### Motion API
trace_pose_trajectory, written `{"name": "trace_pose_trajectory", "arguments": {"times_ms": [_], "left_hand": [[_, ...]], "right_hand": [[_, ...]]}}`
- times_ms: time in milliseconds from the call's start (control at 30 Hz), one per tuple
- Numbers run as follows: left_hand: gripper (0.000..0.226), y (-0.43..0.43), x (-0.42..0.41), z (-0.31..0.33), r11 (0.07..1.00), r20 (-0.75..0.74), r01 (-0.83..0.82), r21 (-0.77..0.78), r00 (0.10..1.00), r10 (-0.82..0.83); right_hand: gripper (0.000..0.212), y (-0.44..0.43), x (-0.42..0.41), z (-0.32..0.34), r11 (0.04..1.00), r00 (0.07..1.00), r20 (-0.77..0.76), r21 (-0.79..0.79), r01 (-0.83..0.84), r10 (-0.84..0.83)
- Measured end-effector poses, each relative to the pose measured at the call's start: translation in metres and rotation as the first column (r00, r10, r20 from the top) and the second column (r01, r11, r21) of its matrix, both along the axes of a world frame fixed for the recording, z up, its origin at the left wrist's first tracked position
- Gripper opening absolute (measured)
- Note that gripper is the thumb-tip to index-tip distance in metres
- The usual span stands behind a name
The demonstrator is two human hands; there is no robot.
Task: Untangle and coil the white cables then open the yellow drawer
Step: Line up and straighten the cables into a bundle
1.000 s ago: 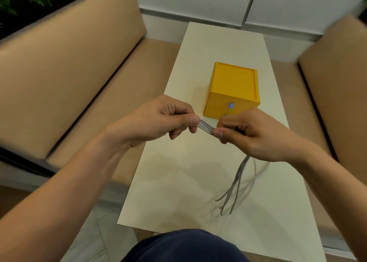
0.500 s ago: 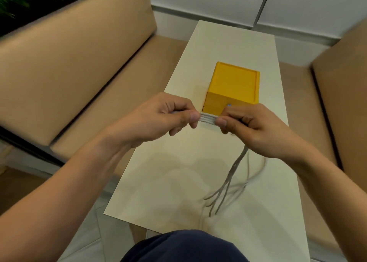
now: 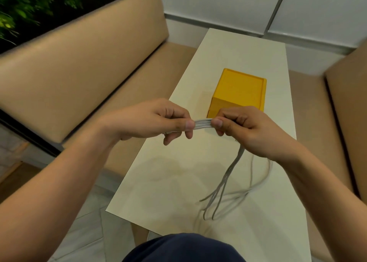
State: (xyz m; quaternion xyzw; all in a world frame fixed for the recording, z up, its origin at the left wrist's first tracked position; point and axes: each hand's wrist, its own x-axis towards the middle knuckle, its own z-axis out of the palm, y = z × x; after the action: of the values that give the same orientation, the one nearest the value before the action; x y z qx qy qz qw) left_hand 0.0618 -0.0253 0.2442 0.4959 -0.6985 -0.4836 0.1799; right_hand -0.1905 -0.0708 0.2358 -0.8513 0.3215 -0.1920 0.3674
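Two hands hold a bundle of white cables (image 3: 202,123) stretched level between them, above the middle of the pale surface (image 3: 174,184). The left hand (image 3: 151,120) pinches the bundle between thumb and curled fingers (image 3: 185,125). The right hand (image 3: 246,127) grips it the same way just to the right. Loose ends hang below the right hand and trail onto the near right of the surface. The yellow drawer (image 3: 242,91) stands just beyond the right hand, which partly hides its front. Tan benches (image 3: 83,67) flank the surface.
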Motion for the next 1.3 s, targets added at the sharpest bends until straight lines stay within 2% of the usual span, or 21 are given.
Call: {"name": "trace_pose_trajectory", "arguments": {"times_ms": [167,300,467,600,633,700,767,867,933,967,1033,1100,1133,1200,1300], "left_hand": [[0.030,0.006,0.003,0.004,0.999,0.087,0.036,0.028,0.995,-0.039],[0.023,0.006,0.008,0.007,0.995,0.226,0.086,-0.050,0.971,-0.073],[0.037,0.003,0.012,0.019,0.991,0.383,0.128,-0.028,0.917,-0.107],[0.044,-0.004,0.012,0.017,0.962,0.561,0.260,-0.084,0.810,-0.169],[0.039,-0.005,0.012,0.016,0.957,0.536,0.262,-0.120,0.829,-0.160],[0.026,-0.005,0.009,0.012,0.967,0.367,0.198,-0.161,0.921,-0.128],[0.021,-0.006,0.003,0.007,0.987,0.198,0.120,-0.108,0.975,-0.097],[0.025,-0.007,-0.004,-0.006,0.997,0.047,0.060,-0.050,0.997,-0.057],[0.028,-0.009,-0.006,-0.012,1.000,-0.011,0.023,-0.014,1.000,-0.023],[0.029,-0.010,-0.006,-0.012,1.000,-0.019,0.016,-0.005,1.000,-0.016],[0.029,-0.011,-0.006,-0.011,1.000,-0.013,0.029,0.002,0.999,-0.029],[0.028,-0.012,-0.005,-0.008,0.999,-0.015,0.046,0.016,0.999,-0.045],[0.027,-0.012,-0.004,-0.007,0.998,-0.018,0.051,0.022,0.999,-0.051],[0.027,-0.012,-0.003,-0.004,0.997,-0.008,0.072,0.027,0.997,-0.071],[0.027,-0.011,-0.005,-0.003,0.996,0.047,0.092,0.017,0.995,-0.093]], "right_hand": [[0.034,0.007,0.012,-0.007,0.999,1.000,-0.016,-0.048,0.018,-0.019],[0.032,0.009,0.016,-0.009,0.999,0.999,-0.048,-0.050,0.003,-0.005],[0.031,0.009,0.023,-0.009,0.997,0.996,-0.083,-0.074,-0.019,0.013],[0.031,0.008,0.025,-0.010,0.997,0.993,-0.120,-0.078,-0.021,0.011],[0.032,0.007,0.025,-0.010,0.996,0.993,-0.118,-0.087,-0.021,0.010],[0.032,0.005,0.025,-0.008,0.994,0.994,-0.105,-0.106,-0.011,-0.001],[0.031,0.002,0.024,-0.006,0.993,0.994,-0.106,-0.117,0.019,-0.031],[0.031,0.000,0.023,-0.007,0.988,0.990,-0.122,-0.142,0.056,-0.074],[0.032,0.001,0.022,-0.009,0.993,0.989,-0.122,-0.093,0.071,-0.082],[0.033,0.001,0.020,-0.010,0.997,0.991,-0.114,-0.023,0.072,-0.074],[0.033,0.001,0.015,-0.011,0.973,0.998,-0.056,0.224,0.049,-0.038],[0.033,0.003,0.008,-0.011,0.864,1.000,0.028,0.504,-0.013,-0.001],[0.032,0.004,0.004,-0.011,0.808,0.998,0.056,0.588,-0.041,0.010],[0.028,0.007,0.000,-0.011,0.780,0.998,0.061,0.624,-0.045,0.008],[0.018,0.011,-0.001,-0.007,0.865,0.998,-0.011,0.497,0.061,-0.064]]}}
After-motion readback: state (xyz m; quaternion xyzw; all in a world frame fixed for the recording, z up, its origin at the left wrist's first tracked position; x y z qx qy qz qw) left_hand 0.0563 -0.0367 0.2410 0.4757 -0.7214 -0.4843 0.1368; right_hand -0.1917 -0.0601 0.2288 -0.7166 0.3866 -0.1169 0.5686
